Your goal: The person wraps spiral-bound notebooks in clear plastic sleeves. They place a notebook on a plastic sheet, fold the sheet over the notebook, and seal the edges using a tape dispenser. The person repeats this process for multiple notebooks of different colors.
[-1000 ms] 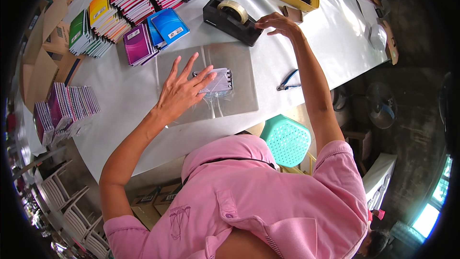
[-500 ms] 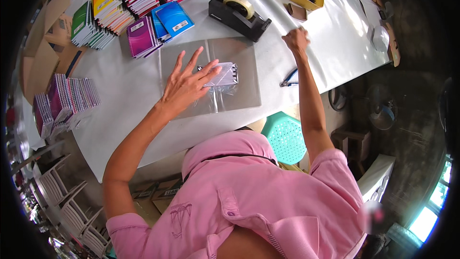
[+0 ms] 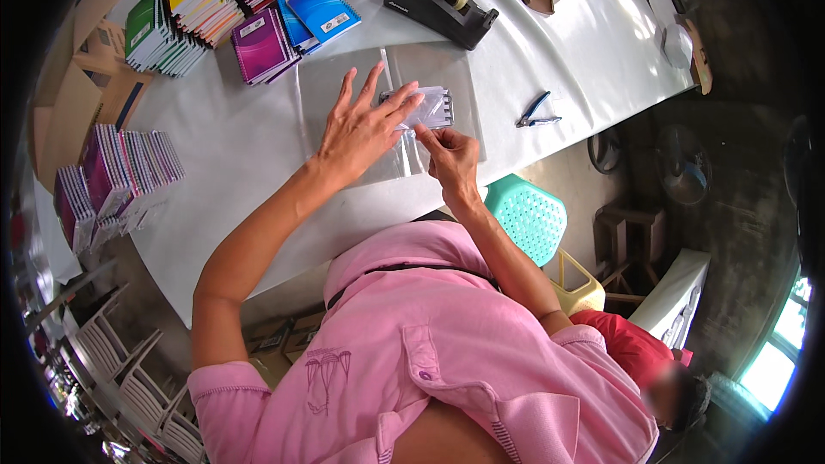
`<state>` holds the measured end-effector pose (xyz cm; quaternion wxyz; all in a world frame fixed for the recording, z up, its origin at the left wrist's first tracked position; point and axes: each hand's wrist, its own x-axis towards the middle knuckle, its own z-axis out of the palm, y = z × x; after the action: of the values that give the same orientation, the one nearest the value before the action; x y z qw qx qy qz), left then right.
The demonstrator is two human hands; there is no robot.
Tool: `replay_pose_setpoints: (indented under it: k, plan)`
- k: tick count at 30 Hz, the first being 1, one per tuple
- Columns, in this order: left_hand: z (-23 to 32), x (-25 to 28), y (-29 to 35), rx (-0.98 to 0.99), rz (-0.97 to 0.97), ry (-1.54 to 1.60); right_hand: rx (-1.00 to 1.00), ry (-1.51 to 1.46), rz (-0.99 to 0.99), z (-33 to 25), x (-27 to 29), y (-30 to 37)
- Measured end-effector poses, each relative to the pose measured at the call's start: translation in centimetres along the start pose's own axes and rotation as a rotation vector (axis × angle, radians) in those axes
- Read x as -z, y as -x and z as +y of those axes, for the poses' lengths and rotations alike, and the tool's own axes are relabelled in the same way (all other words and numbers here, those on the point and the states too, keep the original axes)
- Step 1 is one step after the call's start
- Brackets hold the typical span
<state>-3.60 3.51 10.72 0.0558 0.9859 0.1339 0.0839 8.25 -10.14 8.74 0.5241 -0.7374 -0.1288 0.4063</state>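
Clear-wrapped notebook [image 3: 427, 109] (seemingly spiral-bound) lies under both hands [image 3: 404, 133].

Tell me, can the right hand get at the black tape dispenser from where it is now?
Probably yes. The right hand sits at the clear-wrapped pack, and only bare white table lies between it and the tape dispenser beyond.
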Motion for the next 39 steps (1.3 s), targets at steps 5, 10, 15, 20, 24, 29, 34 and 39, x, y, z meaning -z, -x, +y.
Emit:
replay_pose_setpoints:
  k: [5, 10, 15, 20, 24, 29, 34, 39]
  plan:
    - [-1.6, -0.9, -2.7, 0.122, -0.225, 0.397, 0.346, 0.261, 0.182, 2.8, -1.5, -0.3]
    - [-2.9, -1.5, -4.7, 0.119, -0.349, 0.414, 0.38, 0.632, 0.016, 4.4, -0.4, -2.7]
    - [0.7, -1.6, -7.8, 0.085, -0.442, 0.327, -0.13, -0.226, -0.809, 7.6, 0.5, -3.9]
    - [-0.8, -0.5, -6.0, 0.255, -0.104, 1.144, -0.167, -1.212, -0.766, 6.4, -2.0, -3.4]
    - [-1.4, -4.4, 0.5, 0.463, 0.201, 1.638, 0.158, -0.684, -0.501, -0.6, 2.6, -4.4]
    - [-1.2, -3.7, -0.8, 0.436, 0.254, 1.504, 0.612, 0.226, -0.405, 1.0, 5.5, -10.3]
    - [0.4, -0.5, -3.6, 0.661, 0.216, 1.295, 0.9, 0.62, -0.5, -4.4, 7.8, -8.5]
    - [0.6, 0.8, -5.1, 0.735, 0.041, 0.759, 1.475, 1.135, -0.535, -11.4, 8.5, -7.2]
